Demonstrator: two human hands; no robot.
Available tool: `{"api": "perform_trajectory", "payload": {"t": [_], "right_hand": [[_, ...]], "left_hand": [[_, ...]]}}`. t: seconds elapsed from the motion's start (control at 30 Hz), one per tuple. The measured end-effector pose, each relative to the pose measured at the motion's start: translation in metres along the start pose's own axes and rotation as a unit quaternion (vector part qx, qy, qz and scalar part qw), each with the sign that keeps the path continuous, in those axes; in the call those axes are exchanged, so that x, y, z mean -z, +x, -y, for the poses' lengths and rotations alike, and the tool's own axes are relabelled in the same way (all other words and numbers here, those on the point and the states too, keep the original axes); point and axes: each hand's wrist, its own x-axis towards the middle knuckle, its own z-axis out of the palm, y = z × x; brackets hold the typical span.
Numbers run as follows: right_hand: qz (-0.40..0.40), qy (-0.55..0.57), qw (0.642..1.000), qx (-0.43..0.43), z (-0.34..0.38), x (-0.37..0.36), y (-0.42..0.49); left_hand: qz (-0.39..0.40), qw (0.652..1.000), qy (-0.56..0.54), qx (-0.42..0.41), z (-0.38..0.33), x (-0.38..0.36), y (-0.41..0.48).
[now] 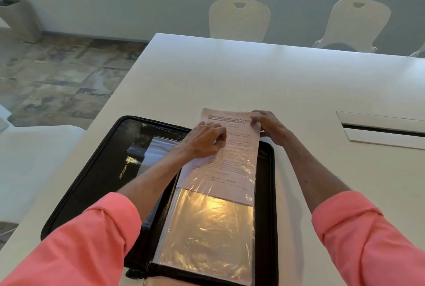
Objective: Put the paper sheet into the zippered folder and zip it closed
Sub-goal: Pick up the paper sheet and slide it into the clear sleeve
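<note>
1 paper sheet [232, 147], long axis near-far, half inside zippered folder [92, 170]; I see left hand [202, 140], right hand [271, 128] pinching its far part.

You count two hands, the left hand [202, 140] and the right hand [272, 128], one paper sheet [232, 154], one zippered folder [92, 170], one clear sleeve [207, 228], one bench [230, 74], two far chairs [239, 21] [358, 21] and one potted plant [16, 16].

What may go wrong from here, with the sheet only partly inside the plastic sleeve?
The paper sheet sticks out past the far edge of the folder; zipping now would likely crease it. The right hand pinches one top corner, so uneven pushing may skew or crumple the sheet inside the clear sleeve.
</note>
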Motion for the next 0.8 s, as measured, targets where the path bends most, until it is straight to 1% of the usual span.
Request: {"api": "perform_trajectory", "payload": {"t": [0.17, 0.27, 0.4, 0.67, 0.8], "right_hand": [[-0.050, -0.046, 0.996, 0.063, 0.014, -0.006, 0.018], [-0.053, -0.105, 0.989, 0.087, 0.022, -0.011, 0.031], [-0.008, -0.120, 0.989, 0.085, 0.033, -0.012, 0.033], [0.088, -0.083, 0.989, 0.082, 0.020, -0.003, 0.021], [0.129, -0.110, 0.983, 0.074, 0.013, -0.003, 0.013]], "left_hand": [[0.003, 1.000, 0.002, -0.003, -0.001, 0.000, 0.000], [0.001, 1.000, 0.003, 0.002, -0.001, 0.002, -0.001], [-0.003, 1.000, -0.003, 0.011, 0.000, 0.004, -0.002], [-0.013, 1.000, -0.003, 0.009, 0.002, 0.004, 0.001], [-0.012, 1.000, 0.010, 0.020, 0.001, 0.002, 0.000]]}}
